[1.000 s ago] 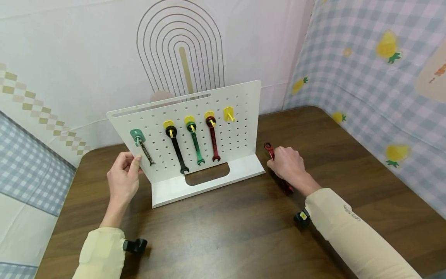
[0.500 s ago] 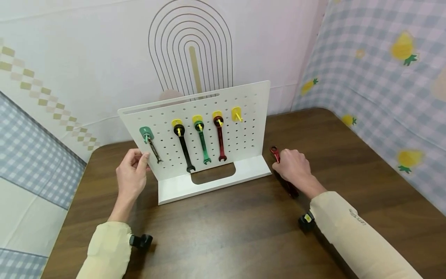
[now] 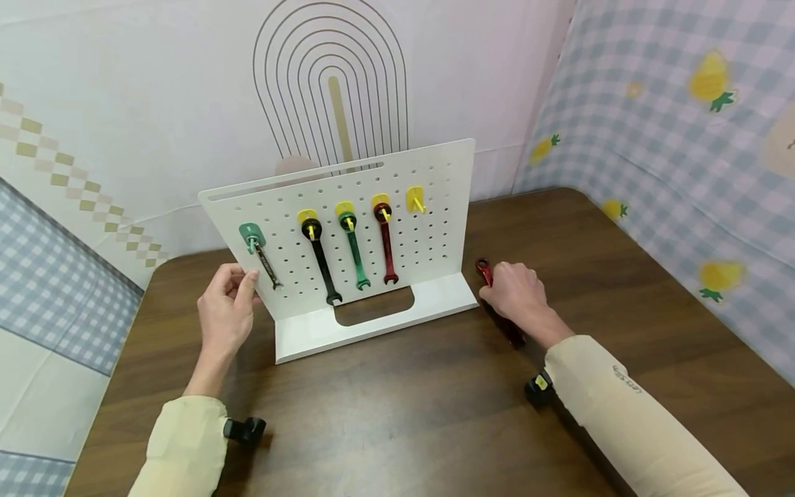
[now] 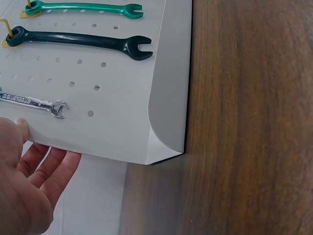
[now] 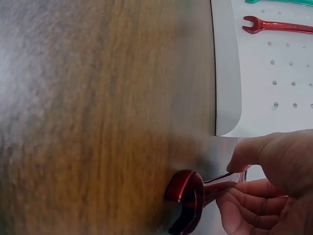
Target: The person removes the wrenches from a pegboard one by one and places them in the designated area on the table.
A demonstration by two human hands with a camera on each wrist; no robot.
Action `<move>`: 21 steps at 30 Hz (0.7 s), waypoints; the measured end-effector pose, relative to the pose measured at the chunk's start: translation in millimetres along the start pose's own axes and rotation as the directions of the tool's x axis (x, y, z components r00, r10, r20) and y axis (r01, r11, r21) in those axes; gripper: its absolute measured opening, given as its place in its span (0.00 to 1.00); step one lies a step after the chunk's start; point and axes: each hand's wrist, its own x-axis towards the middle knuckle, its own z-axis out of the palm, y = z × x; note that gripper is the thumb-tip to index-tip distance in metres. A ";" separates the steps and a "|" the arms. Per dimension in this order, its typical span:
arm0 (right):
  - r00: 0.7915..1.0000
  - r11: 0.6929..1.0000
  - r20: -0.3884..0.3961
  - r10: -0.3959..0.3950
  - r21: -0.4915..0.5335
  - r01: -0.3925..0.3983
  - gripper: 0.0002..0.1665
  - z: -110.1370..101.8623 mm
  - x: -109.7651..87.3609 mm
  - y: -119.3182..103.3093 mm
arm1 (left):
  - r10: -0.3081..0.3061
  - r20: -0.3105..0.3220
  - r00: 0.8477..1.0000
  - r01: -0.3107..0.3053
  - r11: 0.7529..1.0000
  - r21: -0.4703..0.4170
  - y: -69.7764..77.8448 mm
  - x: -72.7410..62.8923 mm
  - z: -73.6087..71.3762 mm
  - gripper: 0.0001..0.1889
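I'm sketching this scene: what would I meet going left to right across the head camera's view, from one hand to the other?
Left hand, silver wrench, black wrench, green wrench, hanging red wrench, rightmost yellow hook, right hand.

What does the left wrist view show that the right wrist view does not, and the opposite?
Only the left wrist view: the left grip on the pegboard, the silver wrench and black wrench. Only the right wrist view: the right grip on the held red wrench, plus the hanging red wrench. Both: the pegboard, green wrench and wooden table.
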 end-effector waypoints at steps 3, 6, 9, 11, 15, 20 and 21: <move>1.000 1.000 0.005 -0.003 -0.004 0.003 0.24 -0.3 0.8 1.4 | -0.001 0.000 1.000 0.001 1.000 -0.004 0.5 0.2 0.5 0.12; 1.000 1.000 0.013 -0.003 -0.007 0.003 0.23 -0.7 1.1 2.2 | -0.008 0.002 1.000 0.008 1.000 -0.004 0.9 0.2 0.5 0.12; 1.000 1.000 0.022 0.000 -0.006 0.000 0.22 -0.1 1.3 2.4 | -0.022 0.009 1.000 0.022 1.000 -0.008 0.9 0.4 -0.4 0.13; 1.000 1.000 0.027 0.004 -0.005 -0.004 0.22 0.9 1.2 2.6 | -0.033 0.015 0.999 0.033 0.999 -0.013 1.0 0.2 -1.0 0.13; 0.999 1.000 0.033 0.008 -0.006 -0.007 0.21 2.8 1.4 3.2 | -0.048 0.029 0.998 0.049 0.999 -0.017 0.9 0.2 -1.5 0.13; 1.000 1.000 0.024 0.003 -0.013 -0.003 0.20 3.5 1.2 4.2 | -0.057 0.042 0.997 0.058 0.998 -0.028 1.9 -0.1 -1.0 0.14; 1.000 1.000 0.024 0.002 -0.013 -0.001 0.20 3.4 1.1 4.3 | -0.059 0.044 0.997 0.061 0.998 -0.031 2.0 0.0 -0.9 0.14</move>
